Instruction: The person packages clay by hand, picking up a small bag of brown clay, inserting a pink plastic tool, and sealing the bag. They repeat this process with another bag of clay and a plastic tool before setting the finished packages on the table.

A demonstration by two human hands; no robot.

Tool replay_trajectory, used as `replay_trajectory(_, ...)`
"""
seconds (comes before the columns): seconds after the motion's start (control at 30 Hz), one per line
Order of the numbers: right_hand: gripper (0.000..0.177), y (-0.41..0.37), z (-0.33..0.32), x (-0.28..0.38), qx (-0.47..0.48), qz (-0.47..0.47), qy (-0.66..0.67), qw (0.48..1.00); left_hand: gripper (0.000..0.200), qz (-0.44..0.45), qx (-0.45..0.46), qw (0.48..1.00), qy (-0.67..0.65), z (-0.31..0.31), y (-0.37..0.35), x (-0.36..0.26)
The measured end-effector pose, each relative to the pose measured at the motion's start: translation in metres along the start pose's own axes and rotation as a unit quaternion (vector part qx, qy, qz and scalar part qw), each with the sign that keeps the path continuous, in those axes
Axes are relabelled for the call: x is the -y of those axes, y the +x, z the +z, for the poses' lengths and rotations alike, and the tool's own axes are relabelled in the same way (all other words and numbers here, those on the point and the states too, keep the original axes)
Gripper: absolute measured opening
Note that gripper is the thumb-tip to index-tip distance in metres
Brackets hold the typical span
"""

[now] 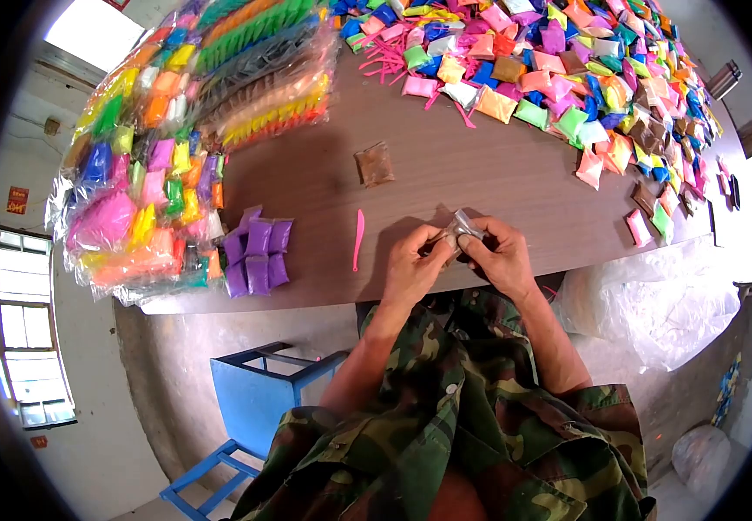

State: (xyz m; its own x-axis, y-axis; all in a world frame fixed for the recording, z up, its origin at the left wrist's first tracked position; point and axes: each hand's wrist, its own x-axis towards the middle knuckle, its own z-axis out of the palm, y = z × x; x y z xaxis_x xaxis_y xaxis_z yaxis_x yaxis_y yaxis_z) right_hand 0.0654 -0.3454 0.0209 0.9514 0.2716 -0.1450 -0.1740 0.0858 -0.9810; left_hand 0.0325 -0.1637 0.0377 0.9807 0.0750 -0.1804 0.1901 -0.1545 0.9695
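Near the front edge of the brown table (306, 187), my left hand (417, 260) and my right hand (499, 258) meet, thumbs and fingers pinched on one small clear plastic packet (463, 226). The packet's contents are mostly hidden by my fingers. To the left of my left hand lies a pink plastic knife (358, 240), upright in the view. Beyond my hands, a flat packet with brown contents (375, 165) rests alone on the tabletop. Several purple packets (257, 253) sit grouped together farther left.
Clear bags of colourful packets (146, 200) pile up on the left side. A large heap of loose small packets (558, 78) covers the back right, with pink strips (386, 54) beside it. A blue chair (259, 395) stands below left; clear plastic sheeting (653, 300) hangs at right.
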Motion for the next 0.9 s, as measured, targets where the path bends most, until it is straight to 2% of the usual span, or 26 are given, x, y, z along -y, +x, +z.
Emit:
replay_trajectory(0.17, 0.014, 0.000, 0.003, -0.007, -0.010, -0.018, 0.010, 1.000, 0.023, 0.003, 0.009, 0.999, -0.034, -0.003, -0.004, 0.003)
replay_trajectory(0.33, 0.018, -0.002, 0.006, 0.005, -0.017, -0.044, 0.002, 0.999, 0.022, 0.028, -0.025, 0.999, -0.027, 0.001, -0.005, 0.003)
replay_trajectory(0.43, 0.022, -0.001, 0.002, 0.003, 0.009, -0.033, -0.030, 0.999, 0.022, 0.023, -0.040, 0.998, -0.032, 0.004, -0.002, 0.007)
replay_trajectory(0.57, 0.022, -0.001, 0.002, 0.007, 0.006, 0.004, -0.030, 1.000, 0.024, 0.010, -0.040, 0.999, -0.023, 0.006, 0.000, 0.007)
replay_trajectory(0.63, 0.022, -0.001, 0.003, 0.005, 0.000, 0.009, -0.031, 0.999, 0.028, 0.013, -0.025, 0.997, -0.065, 0.004, -0.001, 0.008)
replay_trajectory(0.7, 0.021, -0.001, 0.007, 0.001, -0.045, -0.004, 0.009, 0.999, 0.028, 0.013, -0.013, 0.996, -0.083, 0.001, -0.002, 0.008)
replay_trajectory(0.77, 0.021, -0.001, 0.008, -0.001, -0.047, -0.012, 0.016, 0.999, 0.029, 0.012, -0.003, 0.995, -0.100, -0.002, -0.002, 0.012)
replay_trajectory(0.83, 0.021, -0.001, 0.008, -0.001, -0.050, -0.021, 0.023, 0.998, 0.028, 0.007, 0.022, 0.998, -0.053, -0.005, 0.001, 0.017)
replay_trajectory(0.9, 0.021, -0.001, 0.006, 0.000, -0.034, -0.039, -0.011, 0.999, 0.025, 0.017, 0.003, 0.998, -0.057, -0.001, 0.001, 0.016)
